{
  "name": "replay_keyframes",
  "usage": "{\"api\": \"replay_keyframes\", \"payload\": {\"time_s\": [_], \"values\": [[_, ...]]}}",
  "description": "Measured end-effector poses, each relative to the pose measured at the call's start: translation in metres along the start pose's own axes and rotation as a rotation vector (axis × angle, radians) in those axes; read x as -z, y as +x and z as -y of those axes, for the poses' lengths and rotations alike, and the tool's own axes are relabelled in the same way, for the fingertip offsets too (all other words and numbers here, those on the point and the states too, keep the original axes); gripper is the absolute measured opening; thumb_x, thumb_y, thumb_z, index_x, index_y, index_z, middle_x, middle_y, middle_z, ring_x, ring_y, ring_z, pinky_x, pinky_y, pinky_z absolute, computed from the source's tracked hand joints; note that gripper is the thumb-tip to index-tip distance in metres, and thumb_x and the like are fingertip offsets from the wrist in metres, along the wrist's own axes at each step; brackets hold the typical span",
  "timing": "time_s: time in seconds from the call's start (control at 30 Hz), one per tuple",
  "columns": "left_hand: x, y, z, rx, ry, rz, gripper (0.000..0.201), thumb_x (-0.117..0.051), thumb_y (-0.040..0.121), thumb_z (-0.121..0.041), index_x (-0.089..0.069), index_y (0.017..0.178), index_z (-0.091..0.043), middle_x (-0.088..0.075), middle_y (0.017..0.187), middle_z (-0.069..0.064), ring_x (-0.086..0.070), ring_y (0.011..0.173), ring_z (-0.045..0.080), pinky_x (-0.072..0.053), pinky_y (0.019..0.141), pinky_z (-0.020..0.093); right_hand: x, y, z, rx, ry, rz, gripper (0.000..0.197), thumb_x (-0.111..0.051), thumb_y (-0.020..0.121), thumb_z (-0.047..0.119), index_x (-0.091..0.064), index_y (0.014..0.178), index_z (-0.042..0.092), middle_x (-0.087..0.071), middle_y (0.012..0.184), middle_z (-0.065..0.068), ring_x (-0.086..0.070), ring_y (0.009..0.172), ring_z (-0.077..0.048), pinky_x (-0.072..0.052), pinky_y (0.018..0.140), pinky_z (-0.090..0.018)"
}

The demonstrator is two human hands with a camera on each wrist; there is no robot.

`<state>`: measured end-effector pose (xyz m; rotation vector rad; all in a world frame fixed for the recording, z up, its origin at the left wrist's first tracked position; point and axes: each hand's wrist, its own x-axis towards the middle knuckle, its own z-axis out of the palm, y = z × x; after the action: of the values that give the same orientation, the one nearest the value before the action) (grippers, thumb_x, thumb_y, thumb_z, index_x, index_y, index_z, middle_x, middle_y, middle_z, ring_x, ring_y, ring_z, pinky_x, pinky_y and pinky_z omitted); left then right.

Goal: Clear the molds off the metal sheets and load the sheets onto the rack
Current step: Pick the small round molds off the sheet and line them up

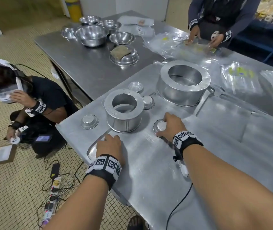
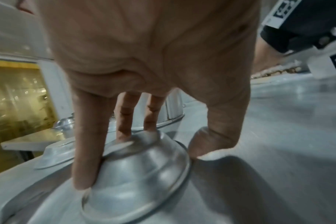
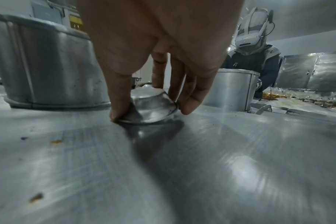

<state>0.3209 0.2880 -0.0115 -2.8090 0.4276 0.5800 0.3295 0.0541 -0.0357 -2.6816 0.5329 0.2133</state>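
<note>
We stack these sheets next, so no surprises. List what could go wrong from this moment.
1. Each hand grips a small upturned mold by fingertips only: the left hand on one, the right hand on another. The smooth sloped metal could slip.
2. The medium ring mold stands close between them; a lifting hand might knock it.
3. Crumbs on the metal sheet may scatter.

We see a metal sheet (image 1: 149, 163) on the steel table (image 1: 82, 67), carrying two ring molds (image 1: 124, 110) and small inverted cup molds (image 1: 89, 122).

Head view looks down; wrist views sit low, close, sharing the metal sheet (image 1: 149, 163).
</note>
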Motion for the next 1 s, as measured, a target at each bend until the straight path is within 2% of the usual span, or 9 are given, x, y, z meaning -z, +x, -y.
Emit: {"api": "replay_keyframes", "payload": {"time_s": [0.13,0.3,0.4,0.53,0.6,0.73,0.83,0.9,1.0], "values": [[-0.007,0.005,-0.006,0.028,-0.154,0.006,0.042,-0.047,0.088,-0.032,-0.045,0.127,-0.015,-0.044,0.117,0.011,-0.061,0.101,0.034,-0.054,0.082,0.041,0.009,-0.016,-0.004,-0.003,0.036,-0.040,0.063,-0.090,0.059,0.037,-0.050,0.102,0.013,-0.057,0.104,-0.008,-0.056,0.097,-0.029,-0.040,0.072,-0.029],[0.001,-0.001,-0.021,0.029,-0.205,-0.021,0.054,-0.054,0.086,-0.042,-0.039,0.133,-0.020,-0.042,0.123,0.010,-0.055,0.111,0.035,-0.048,0.086,0.040,0.014,-0.044,-0.009,-0.028,0.154,-0.072,0.059,-0.083,0.065,0.034,-0.047,0.107,0.015,-0.054,0.105,-0.005,-0.058,0.092,-0.027,-0.047,0.075,-0.032],[0.014,-0.008,-0.040,0.038,-0.263,-0.035,0.056,-0.054,0.080,-0.049,-0.050,0.126,-0.018,-0.039,0.113,0.006,-0.055,0.111,0.035,-0.048,0.082,0.042,0.017,-0.065,-0.015,-0.003,0.203,-0.052,0.062,-0.082,0.064,0.034,-0.043,0.112,0.025,-0.046,0.107,-0.003,-0.054,0.088,-0.025,-0.043,0.074,-0.029],[0.032,-0.015,-0.066,-0.162,-0.278,-0.010,0.051,-0.059,0.077,-0.048,-0.062,0.116,-0.014,-0.051,0.118,0.011,-0.055,0.114,0.031,-0.050,0.088,0.037,0.023,-0.099,-0.032,-0.006,0.164,-0.055,0.058,-0.080,0.060,0.036,-0.041,0.100,0.025,-0.041,0.103,0.000,-0.056,0.079,-0.027,-0.048,0.071,-0.032],[0.034,-0.018,-0.084,-0.286,-0.264,0.012,0.038,-0.061,0.079,-0.043,-0.067,0.107,-0.018,-0.056,0.107,0.010,-0.049,0.116,0.027,-0.046,0.086,0.033,0.025,-0.116,-0.047,-0.041,0.135,-0.053,0.057,-0.078,0.059,0.045,-0.041,0.096,0.024,-0.039,0.101,0.001,-0.056,0.077,-0.027,-0.052,0.072,-0.036],[0.031,-0.032,-0.131,-0.335,-0.243,0.070,0.064,-0.061,0.049,-0.060,-0.066,0.093,-0.015,-0.036,0.077,0.000,-0.053,0.105,0.027,-0.047,0.074,0.032,0.032,-0.156,-0.088,-0.095,0.078,-0.070,0.051,-0.073,0.063,0.053,-0.047,0.089,0.018,-0.038,0.100,0.000,-0.058,0.074,-0.028,-0.054,0.073,-0.040],[0.026,-0.046,-0.171,-0.398,-0.235,0.057,0.061,-0.047,0.039,-0.063,-0.057,0.077,-0.016,-0.044,0.072,0.002,-0.055,0.100,0.028,-0.055,0.077,0.035,0.040,-0.189,-0.124,-0.138,0.046,-0.070,0.051,-0.062,0.065,0.063,-0.050,0.081,0.016,-0.040,0.099,-0.001,-0.058,0.074,-0.031,-0.053,0.071,-0.041],[0.030,-0.068,-0.199,-0.454,-0.285,0.048,0.055,-0.063,0.048,-0.059,-0.058,0.086,-0.019,-0.052,0.085,0.002,-0.055,0.098,0.027,-0.055,0.079,0.036,0.047,-0.212,-0.151,-0.180,0.018,-0.082,0.047,-0.060,0.070,0.063,-0.045,0.068,0.019,-0.043,0.098,-0.002,-0.059,0.076,-0.032,-0.051,0.072,-0.039],[0.027,-0.093,-0.243,-0.552,-0.310,0.019,0.069,-0.082,0.054,-0.049,-0.053,0.109,-0.020,-0.049,0.107,0.003,-0.053,0.101,0.027,-0.052,0.087,0.038,0.061,-0.250,-0.194,-0.232,0.011,-0.096,0.042,-0.063,0.078,0.051,-0.035,0.060,0.024,-0.049,0.103,-0.005,-0.061,0.083,-0.031,-0.047,0.071,-0.032]]}}
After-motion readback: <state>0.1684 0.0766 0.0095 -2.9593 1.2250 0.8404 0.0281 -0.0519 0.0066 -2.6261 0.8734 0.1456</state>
